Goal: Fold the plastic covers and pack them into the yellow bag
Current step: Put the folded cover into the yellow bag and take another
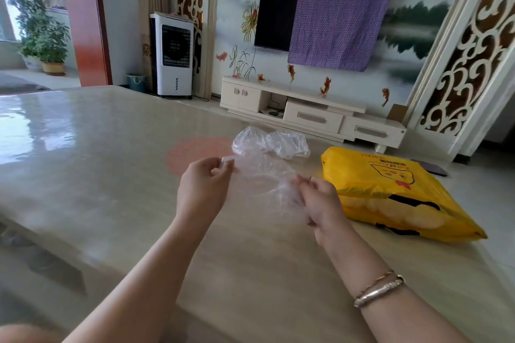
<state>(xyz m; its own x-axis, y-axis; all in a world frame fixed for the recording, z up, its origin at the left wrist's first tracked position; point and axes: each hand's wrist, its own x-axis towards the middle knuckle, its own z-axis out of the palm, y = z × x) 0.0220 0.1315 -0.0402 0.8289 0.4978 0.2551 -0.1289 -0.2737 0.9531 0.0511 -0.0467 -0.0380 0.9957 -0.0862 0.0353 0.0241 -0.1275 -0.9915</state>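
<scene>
A clear plastic cover point(262, 175) is stretched in the air between my two hands above the glossy table point(97, 161). My left hand point(203, 189) pinches its left edge between thumb and fingers. My right hand point(320, 203) grips its bunched right end. More crumpled clear covers point(273, 142) lie on the table just beyond my hands. The yellow bag point(390, 192) with a printed cartoon face lies flat at the table's right edge, to the right of my right hand.
A round pink mat point(195, 153) lies under the table's surface near the covers. Beyond the table stand a white TV cabinet point(312, 111), an air cooler point(174, 56) and a wall TV half draped in purple cloth point(337, 25).
</scene>
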